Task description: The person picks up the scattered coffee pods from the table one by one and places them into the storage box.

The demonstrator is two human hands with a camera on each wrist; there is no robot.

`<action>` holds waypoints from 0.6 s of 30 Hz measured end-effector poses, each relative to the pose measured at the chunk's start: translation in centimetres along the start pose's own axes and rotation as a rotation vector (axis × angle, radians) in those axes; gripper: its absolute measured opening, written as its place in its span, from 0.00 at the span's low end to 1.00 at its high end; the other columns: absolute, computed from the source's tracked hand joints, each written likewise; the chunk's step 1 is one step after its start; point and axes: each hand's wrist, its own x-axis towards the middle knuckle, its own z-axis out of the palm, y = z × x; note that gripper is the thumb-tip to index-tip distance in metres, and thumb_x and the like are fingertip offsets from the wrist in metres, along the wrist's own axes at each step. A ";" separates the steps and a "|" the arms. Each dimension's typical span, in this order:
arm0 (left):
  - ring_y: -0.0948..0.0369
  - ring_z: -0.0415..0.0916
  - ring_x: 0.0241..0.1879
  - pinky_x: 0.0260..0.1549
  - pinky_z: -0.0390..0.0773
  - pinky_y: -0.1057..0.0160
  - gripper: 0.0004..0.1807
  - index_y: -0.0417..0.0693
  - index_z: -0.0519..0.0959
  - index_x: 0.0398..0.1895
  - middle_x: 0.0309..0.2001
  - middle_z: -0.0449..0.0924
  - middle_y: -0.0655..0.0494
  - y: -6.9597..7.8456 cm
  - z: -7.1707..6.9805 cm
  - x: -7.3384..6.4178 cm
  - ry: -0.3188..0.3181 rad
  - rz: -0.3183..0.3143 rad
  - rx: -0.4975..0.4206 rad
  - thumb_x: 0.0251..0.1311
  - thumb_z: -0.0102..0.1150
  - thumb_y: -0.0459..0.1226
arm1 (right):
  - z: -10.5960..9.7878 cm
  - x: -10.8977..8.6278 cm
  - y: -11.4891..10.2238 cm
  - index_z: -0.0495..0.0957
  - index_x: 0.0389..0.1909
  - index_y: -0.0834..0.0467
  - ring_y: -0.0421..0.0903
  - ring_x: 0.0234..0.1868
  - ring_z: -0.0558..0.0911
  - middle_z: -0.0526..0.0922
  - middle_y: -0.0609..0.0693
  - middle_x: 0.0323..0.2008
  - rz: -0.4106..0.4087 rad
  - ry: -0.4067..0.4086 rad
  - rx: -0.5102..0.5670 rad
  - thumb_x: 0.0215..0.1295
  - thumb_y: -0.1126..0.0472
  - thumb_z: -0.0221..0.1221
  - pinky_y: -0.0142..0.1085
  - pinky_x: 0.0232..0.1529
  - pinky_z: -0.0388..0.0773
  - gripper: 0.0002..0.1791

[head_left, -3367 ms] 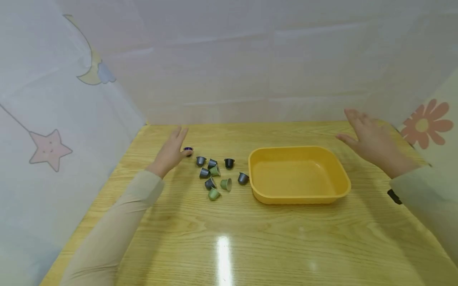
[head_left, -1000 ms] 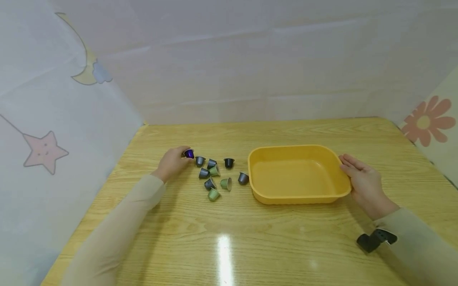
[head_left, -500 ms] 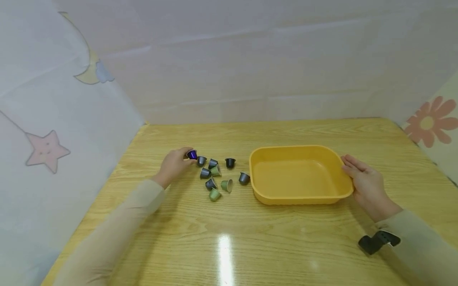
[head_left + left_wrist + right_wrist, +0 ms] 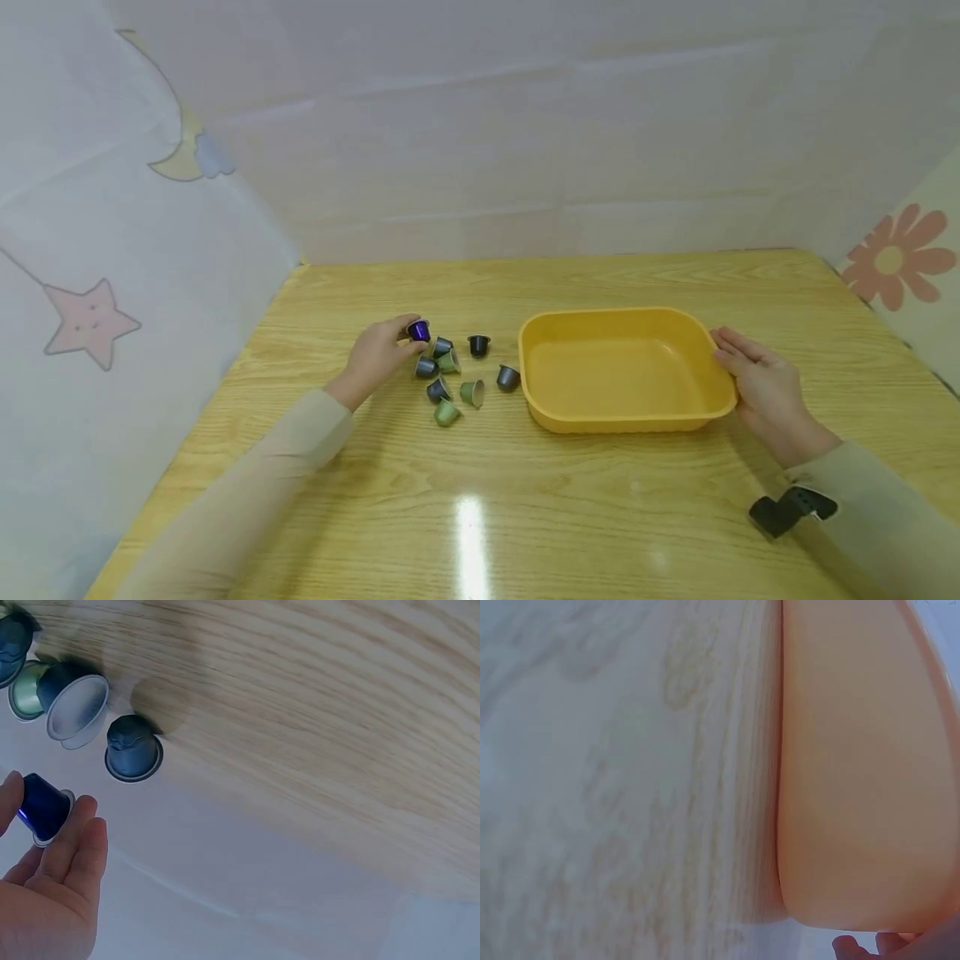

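My left hand [image 4: 375, 358] pinches a shiny purple-blue coffee capsule [image 4: 418, 331] between thumb and fingers, over the left side of the capsule group. In the left wrist view the same capsule [image 4: 45, 806] lies between thumb and fingertips, its rim toward the fingers. A grey-blue capsule [image 4: 133, 748] stands just beyond it. At the right end of a yellow plastic basin [image 4: 622, 423], my right hand [image 4: 768, 396] holds the rim, thumb at the edge and fingers along the outer wall. The right wrist view shows the basin's side [image 4: 870, 772] and a few fingertips [image 4: 847, 946].
Several loose grey, dark and green capsules lie between the left hand and the basin. One grey capsule [image 4: 507, 378] sits right by the basin's left wall; a black one [image 4: 478, 345] is farther back. Pale printed sheets [image 4: 480, 125] enclose the wooden table [image 4: 570, 500].
My left hand has taken hold of the purple-blue capsule and carried it right and slightly nearer. My right hand has come down from the air onto the basin's right end.
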 end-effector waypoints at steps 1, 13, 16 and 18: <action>0.45 0.78 0.52 0.50 0.77 0.47 0.29 0.35 0.71 0.64 0.53 0.80 0.39 0.2 0.0 0.0 0.001 0.001 -0.001 0.63 0.64 0.40 | 0.0 0.0 0.0 0.86 0.37 0.47 0.28 0.39 0.82 0.84 0.35 0.38 0.000 0.000 0.000 0.66 0.72 0.59 0.22 0.46 0.76 0.15; 0.49 0.81 0.46 0.36 0.81 0.56 0.28 0.38 0.72 0.64 0.49 0.82 0.42 2.6 0.1 -1.3 -0.035 0.023 -0.042 0.63 0.64 0.41 | -0.1 -0.1 0.2 0.86 0.35 0.47 0.29 0.38 0.82 0.84 0.36 0.38 0.011 -0.011 0.019 0.65 0.72 0.60 0.22 0.46 0.76 0.15; 0.48 0.81 0.46 0.39 0.81 0.55 0.28 0.37 0.72 0.63 0.48 0.82 0.41 3.0 0.3 -1.4 -0.024 0.051 -0.055 0.62 0.64 0.40 | -0.1 -0.1 0.2 0.86 0.37 0.47 0.28 0.39 0.82 0.84 0.35 0.38 0.014 -0.015 0.010 0.65 0.71 0.60 0.22 0.46 0.76 0.14; 0.47 0.81 0.48 0.43 0.81 0.52 0.28 0.37 0.72 0.63 0.50 0.82 0.41 3.3 0.4 -1.4 -0.017 0.064 -0.088 0.62 0.65 0.39 | -0.2 -0.1 0.2 0.86 0.40 0.47 0.28 0.40 0.81 0.84 0.35 0.39 0.014 -0.016 0.004 0.65 0.70 0.61 0.21 0.46 0.76 0.14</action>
